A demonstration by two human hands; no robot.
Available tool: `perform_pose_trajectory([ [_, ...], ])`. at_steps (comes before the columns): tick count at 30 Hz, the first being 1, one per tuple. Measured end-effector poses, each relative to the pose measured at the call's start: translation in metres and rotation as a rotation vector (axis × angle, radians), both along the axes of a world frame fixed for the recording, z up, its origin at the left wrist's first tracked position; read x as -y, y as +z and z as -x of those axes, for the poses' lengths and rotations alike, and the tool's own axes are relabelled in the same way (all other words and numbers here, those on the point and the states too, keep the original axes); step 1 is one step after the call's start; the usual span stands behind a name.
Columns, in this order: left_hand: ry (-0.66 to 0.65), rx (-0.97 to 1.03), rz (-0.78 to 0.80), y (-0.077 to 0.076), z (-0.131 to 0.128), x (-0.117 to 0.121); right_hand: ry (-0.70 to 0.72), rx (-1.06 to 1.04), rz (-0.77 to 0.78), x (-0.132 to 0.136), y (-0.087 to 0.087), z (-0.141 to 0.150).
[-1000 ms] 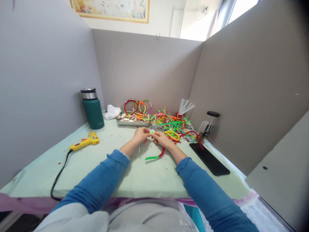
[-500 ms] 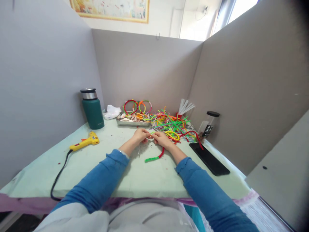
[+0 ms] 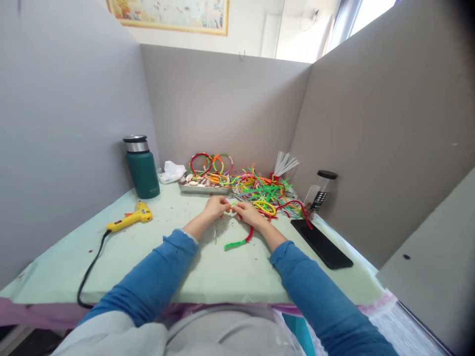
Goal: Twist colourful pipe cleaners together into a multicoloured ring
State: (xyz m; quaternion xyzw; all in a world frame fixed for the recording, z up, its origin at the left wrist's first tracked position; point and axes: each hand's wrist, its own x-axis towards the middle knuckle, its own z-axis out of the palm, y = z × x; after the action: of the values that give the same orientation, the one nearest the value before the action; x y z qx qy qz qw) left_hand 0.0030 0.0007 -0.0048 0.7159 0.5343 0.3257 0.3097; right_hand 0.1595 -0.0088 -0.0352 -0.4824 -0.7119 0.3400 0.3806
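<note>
Head view; landmark, the metal tray (image 3: 205, 190).

Left hand (image 3: 215, 208): in front of the tray, fingers drawn to a pinch on a small bright bit of fuzzy strand. Right hand (image 3: 248, 213): in front of the tray and to its right, thumb and fingers likewise closed on the strand, tips almost meeting the left's. Exact grip hidden by the knuckles.

Fuzzy strand (image 3: 235, 245): a red-and-green length trails from under the right hand, nearer the wearer than the tray. Whether it is one piece with the pinched bit, cannot tell.

Thin pale strip (image 3: 214, 233) below the left hand; holder unclear. Pile of coloured stems (image 3: 265, 190) right of the tray; glue gun (image 3: 144, 212) left and forward of it.

Step, judged: twisting or joining at the fingertips. Next move calls for one firm pinch while the other turns the end in.
</note>
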Motion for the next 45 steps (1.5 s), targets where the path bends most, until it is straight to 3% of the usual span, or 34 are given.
perform_pose_trajectory([
  [11,0.000,-0.219,-0.266,0.004,-0.001,0.004,-0.015,-0.030,0.018,-0.003,-0.001,0.000],
  [22,0.022,-0.332,-0.415,-0.001,-0.001,0.001,-0.020,-0.049,0.032,-0.002,0.000,0.000],
  [32,-0.044,-0.010,-0.105,-0.002,-0.001,-0.003,-0.004,-0.067,0.033,0.002,0.003,0.001],
  [40,0.025,0.245,0.206,-0.001,-0.002,-0.004,0.011,-0.031,0.008,0.001,0.001,0.000],
  [45,-0.046,0.308,0.220,-0.003,0.001,-0.003,0.023,-0.017,-0.008,0.000,0.001,0.000],
])
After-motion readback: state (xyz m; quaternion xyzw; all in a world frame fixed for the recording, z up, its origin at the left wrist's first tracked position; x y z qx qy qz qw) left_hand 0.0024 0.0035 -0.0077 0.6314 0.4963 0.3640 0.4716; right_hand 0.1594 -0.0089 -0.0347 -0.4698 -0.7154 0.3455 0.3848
